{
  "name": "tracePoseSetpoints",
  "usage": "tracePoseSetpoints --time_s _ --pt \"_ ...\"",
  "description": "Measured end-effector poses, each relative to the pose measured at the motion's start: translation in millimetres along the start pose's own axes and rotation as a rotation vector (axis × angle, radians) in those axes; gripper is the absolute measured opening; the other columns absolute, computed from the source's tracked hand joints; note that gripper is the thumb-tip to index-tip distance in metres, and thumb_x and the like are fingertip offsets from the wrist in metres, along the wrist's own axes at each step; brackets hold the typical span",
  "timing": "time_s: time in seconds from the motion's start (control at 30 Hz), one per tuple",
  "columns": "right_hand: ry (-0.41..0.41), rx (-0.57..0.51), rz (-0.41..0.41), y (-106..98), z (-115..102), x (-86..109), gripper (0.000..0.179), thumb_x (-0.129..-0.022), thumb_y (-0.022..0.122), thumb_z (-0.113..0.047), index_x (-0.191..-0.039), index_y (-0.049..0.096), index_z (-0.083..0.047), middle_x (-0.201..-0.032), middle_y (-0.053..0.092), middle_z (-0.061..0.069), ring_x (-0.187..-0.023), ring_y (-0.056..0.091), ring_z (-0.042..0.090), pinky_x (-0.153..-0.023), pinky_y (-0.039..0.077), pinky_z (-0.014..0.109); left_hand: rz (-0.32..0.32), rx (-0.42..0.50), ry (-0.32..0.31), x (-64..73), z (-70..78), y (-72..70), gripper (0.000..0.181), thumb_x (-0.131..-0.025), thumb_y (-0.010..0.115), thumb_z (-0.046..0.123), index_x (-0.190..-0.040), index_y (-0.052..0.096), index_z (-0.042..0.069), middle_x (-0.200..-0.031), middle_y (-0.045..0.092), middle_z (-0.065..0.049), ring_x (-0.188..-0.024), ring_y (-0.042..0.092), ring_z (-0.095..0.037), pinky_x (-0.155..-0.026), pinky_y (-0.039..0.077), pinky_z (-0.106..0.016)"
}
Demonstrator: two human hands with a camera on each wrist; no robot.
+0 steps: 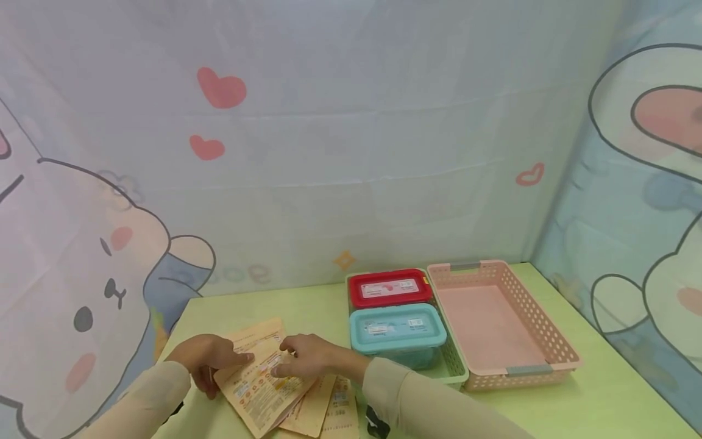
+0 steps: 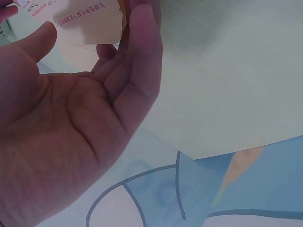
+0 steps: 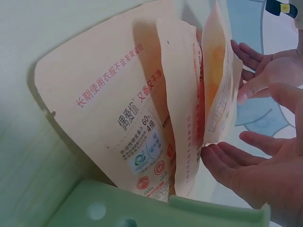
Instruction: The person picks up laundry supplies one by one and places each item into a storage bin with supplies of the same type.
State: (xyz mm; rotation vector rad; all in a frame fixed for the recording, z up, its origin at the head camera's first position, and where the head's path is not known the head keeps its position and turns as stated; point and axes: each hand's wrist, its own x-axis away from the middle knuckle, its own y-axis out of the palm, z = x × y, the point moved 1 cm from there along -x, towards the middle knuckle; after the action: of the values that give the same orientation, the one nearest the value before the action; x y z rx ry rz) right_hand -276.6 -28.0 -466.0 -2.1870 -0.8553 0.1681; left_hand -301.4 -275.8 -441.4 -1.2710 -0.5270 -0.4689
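Several flat tan printed packets lie overlapping on the table's left part. The top packet (image 1: 265,381) is tilted up from the others, as the right wrist view shows. My left hand (image 1: 211,361) holds this packet by its left edge, thumb over the printed face and fingers behind the edge. The right hand (image 1: 312,356) is over the same packet, its fingertips touching the near edge and its thumb apart from it. More packets (image 3: 109,94) fan out beneath, toward the right hand's side. What they contain is hidden.
Right of the packets stands a green basket (image 1: 455,366) with a red-lidded box (image 1: 389,288) and a turquoise-lidded box (image 1: 397,329) in it. A pink basket (image 1: 493,323) stands beside it. Printed cloth walls (image 1: 351,152) close off the table's back and sides.
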Motion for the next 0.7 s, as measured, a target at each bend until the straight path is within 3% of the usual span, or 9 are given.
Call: tracePoseSetpoints --time_s 0.13,0.27,0.4,0.5,0.6,0.7 --pt "0.015 0.012 0.011 0.8 0.6 0.2 0.055 -0.101 0.069 -0.043 -0.143 0.06 -0.007 -0.135 0.066 0.009 -0.121 0.065 0.02 -0.098 0.055 0.033 0.003 0.034 -0.012 0.3 -0.8 -0.2 0.089 -0.105 0.057 0.06 -0.153 0.04 -0.014 -0.078 0.077 -0.015 -0.069 0.078 -0.022 -0.065 0.062 -0.03" --pt "0.024 0.002 0.016 1.1 -1.3 2.6 0.055 -0.101 0.07 -0.042 -0.143 0.061 -0.007 -0.134 0.067 0.011 -0.119 0.066 0.021 -0.097 0.055 0.035 0.007 0.005 -0.002 0.6 0.3 1.1 0.085 -0.105 0.06 0.056 -0.152 0.042 -0.012 -0.079 0.076 -0.013 -0.067 0.077 -0.019 -0.064 0.062 -0.029" --pt "0.022 -0.005 0.035 2.0 -0.9 2.1 0.055 -0.101 0.069 -0.042 -0.142 0.061 -0.006 -0.13 0.068 0.011 -0.116 0.067 0.021 -0.095 0.056 0.036 -0.006 -0.049 0.029 1.5 2.2 3.4 0.056 -0.108 0.055 0.053 -0.122 0.066 0.001 -0.077 0.076 -0.011 -0.066 0.076 -0.018 -0.066 0.062 -0.031" --pt "0.031 -0.004 0.074 3.2 -0.4 0.8 0.052 -0.101 0.07 -0.042 -0.139 0.063 -0.006 -0.127 0.069 0.01 -0.115 0.067 0.021 -0.095 0.056 0.036 -0.032 -0.073 0.073 1.4 4.9 2.9 0.044 -0.112 0.05 0.046 -0.097 0.067 0.008 -0.079 0.076 -0.01 -0.069 0.075 -0.02 -0.069 0.063 -0.034" --pt "0.049 -0.023 0.132 4.7 -0.5 0.5 0.047 -0.101 0.07 -0.04 -0.133 0.066 -0.006 -0.125 0.07 0.011 -0.115 0.067 0.024 -0.095 0.056 0.038 -0.051 -0.037 0.107 0.3 6.8 1.3 0.038 -0.113 0.051 0.038 -0.11 0.067 0.004 -0.087 0.073 -0.008 -0.075 0.076 -0.022 -0.072 0.063 -0.037" --pt "0.071 -0.059 0.181 6.7 0.0 0.1 0.042 -0.1 0.071 -0.038 -0.127 0.068 -0.005 -0.122 0.07 0.012 -0.112 0.067 0.026 -0.093 0.057 0.04 -0.058 0.024 0.116 -0.6 6.7 0.3 0.042 -0.113 0.053 0.033 -0.134 0.058 -0.004 -0.096 0.069 -0.008 -0.079 0.076 -0.024 -0.074 0.063 -0.037"
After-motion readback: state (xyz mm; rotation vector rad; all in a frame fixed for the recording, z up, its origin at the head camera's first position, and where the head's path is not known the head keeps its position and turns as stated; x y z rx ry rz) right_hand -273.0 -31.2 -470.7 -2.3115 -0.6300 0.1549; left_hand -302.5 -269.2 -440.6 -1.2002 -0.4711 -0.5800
